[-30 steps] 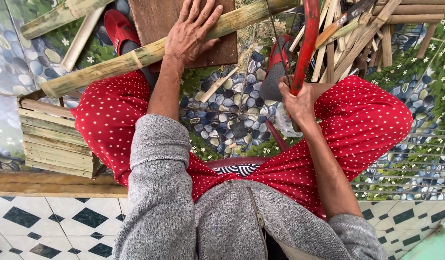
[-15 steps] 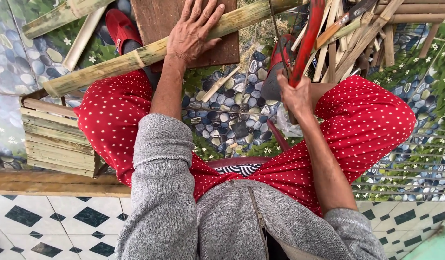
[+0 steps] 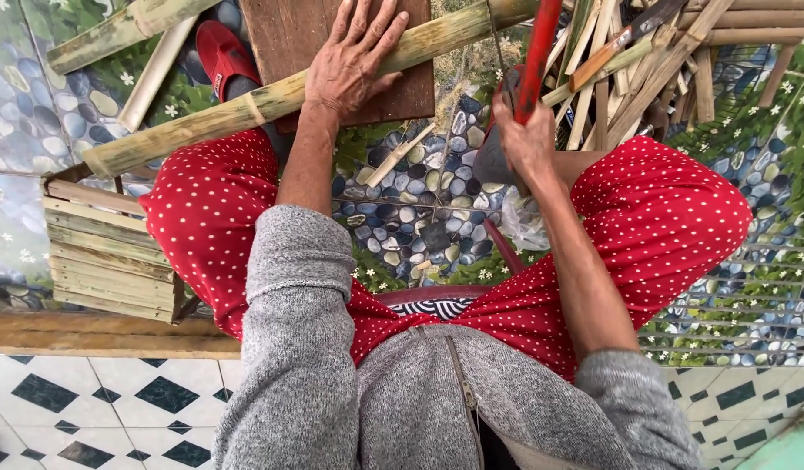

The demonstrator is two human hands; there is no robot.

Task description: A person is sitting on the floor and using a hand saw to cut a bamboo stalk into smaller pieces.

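The right hand has moved up and forward since the earlier frame, carrying the red-framed saw closer to the bamboo pole. Its fingers are wrapped fully around the saw's handle, and the red frame rises straight ahead of the knuckles. The left hand lies flat and spread, palm pressing the pole down onto the wooden board beneath it. The pole runs slantwise under that palm, one end reaching past the wrist toward the slatted bamboo crate. Beyond the right hand lies a heap of split bamboo strips.
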